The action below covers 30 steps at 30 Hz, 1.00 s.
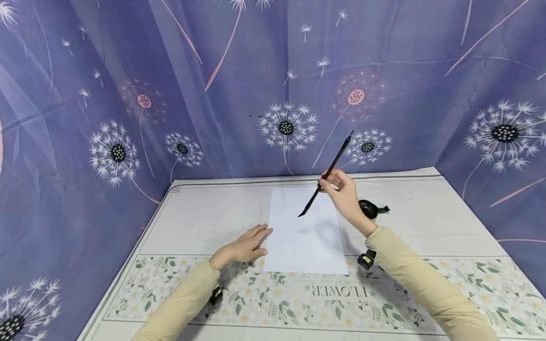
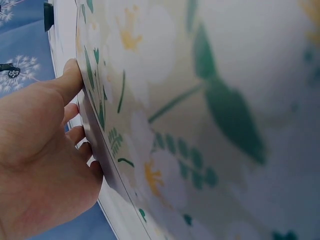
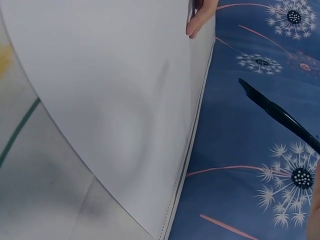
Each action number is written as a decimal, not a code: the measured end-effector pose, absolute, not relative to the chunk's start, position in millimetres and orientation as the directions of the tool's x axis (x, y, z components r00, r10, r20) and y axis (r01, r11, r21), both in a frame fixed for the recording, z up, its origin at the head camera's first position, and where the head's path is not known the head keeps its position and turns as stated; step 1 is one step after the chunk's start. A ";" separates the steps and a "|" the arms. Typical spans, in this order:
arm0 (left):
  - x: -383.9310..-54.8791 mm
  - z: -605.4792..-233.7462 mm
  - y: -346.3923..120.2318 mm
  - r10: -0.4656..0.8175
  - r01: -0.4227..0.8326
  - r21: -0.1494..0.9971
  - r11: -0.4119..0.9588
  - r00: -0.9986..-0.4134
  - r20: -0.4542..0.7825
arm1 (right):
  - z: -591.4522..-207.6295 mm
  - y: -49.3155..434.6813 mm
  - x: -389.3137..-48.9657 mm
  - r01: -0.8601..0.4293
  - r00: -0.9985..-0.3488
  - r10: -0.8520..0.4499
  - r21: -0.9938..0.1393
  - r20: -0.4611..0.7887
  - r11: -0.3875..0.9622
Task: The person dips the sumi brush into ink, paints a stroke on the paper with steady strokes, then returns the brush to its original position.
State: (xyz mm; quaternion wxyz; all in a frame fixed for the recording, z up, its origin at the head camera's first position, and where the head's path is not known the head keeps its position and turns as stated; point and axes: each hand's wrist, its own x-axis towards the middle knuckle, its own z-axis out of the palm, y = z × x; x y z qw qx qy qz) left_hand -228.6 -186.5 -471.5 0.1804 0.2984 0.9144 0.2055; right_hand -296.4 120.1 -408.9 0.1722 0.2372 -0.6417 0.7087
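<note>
A white sheet of paper (image 1: 298, 241) lies on the table, with no marks visible on it. Above its upper part, my right hand (image 1: 344, 196) pinches a dark writing brush (image 1: 334, 163) between thumb and fingers. The brush is tilted, its black tip down to the left and apart from the paper. In the right wrist view, the brush (image 3: 280, 116) shows its pointed dark tip, and a bit of the right hand (image 3: 314, 210) appears at the edge. My left hand (image 1: 245, 245) rests at the sheet's left edge with fingers extended; the left wrist view shows that hand (image 2: 45, 155) palm-side.
Behind my right wrist sits a round black dish (image 1: 368, 209) with a dark piece sticking out to its right. The tablecloth (image 1: 213, 208) has a flowered band (image 1: 179, 293) along the front. Purple dandelion-print curtains (image 1: 239, 94) enclose the table at the back and sides.
</note>
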 end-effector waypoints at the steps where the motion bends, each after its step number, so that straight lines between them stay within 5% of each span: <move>1: -228.7 -471.1 -186.6 0.622 0.473 0.486 0.735 -0.756 -0.204 | -408.6 119.6 -296.4 -0.548 -0.828 -0.060 -0.828 0.557 -0.119; 30: -227.7 -470.5 -186.0 0.623 0.481 0.472 0.739 -0.754 -0.208 | -406.6 108.8 -292.4 -0.513 -0.850 -0.110 -0.857 0.515 -0.049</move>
